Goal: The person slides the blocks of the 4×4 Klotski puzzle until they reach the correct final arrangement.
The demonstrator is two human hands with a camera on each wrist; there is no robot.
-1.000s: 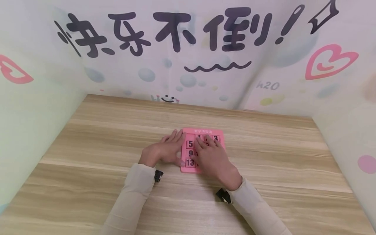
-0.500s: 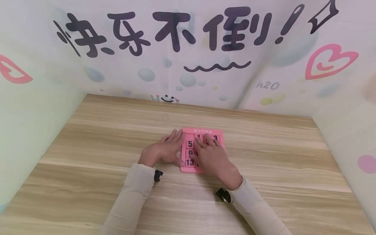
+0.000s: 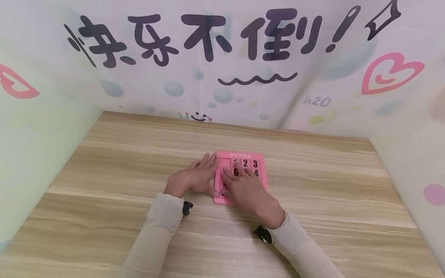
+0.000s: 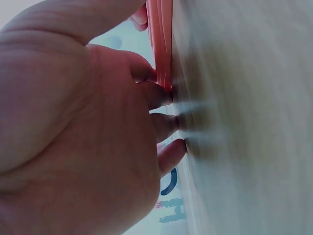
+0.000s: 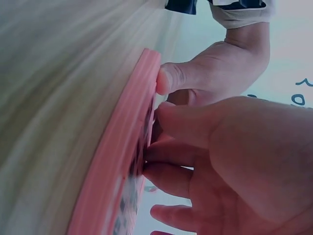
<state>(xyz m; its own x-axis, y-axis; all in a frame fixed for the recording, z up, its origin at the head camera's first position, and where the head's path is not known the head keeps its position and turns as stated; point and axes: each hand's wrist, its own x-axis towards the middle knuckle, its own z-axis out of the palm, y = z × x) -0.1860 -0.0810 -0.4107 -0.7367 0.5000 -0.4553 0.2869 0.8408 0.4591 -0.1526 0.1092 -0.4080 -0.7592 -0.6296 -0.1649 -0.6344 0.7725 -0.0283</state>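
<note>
A pink number sliding puzzle (image 3: 263,158) lies flat on the wooden table. Tiles marked 2 (image 3: 245,163), 3 (image 3: 255,164) and 6 (image 3: 236,172) show beyond my fingers, and a gap stands at its top left corner. My left hand (image 3: 192,179) rests along the puzzle's left edge, its thumb at the lower left corner. In the left wrist view its fingertips touch the edge and the table. Over the left columns of tiles, my right hand (image 3: 248,193) has extended fingers touching the tiles. Its palm hides most lower tiles; the right wrist view shows the thumb close to the tile surface.
The table (image 3: 330,185) has a light wood grain. Behind it hangs a white printed backdrop (image 3: 222,69) with dark lettering, and similar panels rise at both sides. A dark wrist device (image 3: 263,234) sits under the right sleeve, another (image 3: 187,208) at the left.
My right hand has shifted left and slightly toward me, uncovering tiles 2, 6 and 4 and covering tiles on the left column. The left hand and the puzzle frame stay put.
</note>
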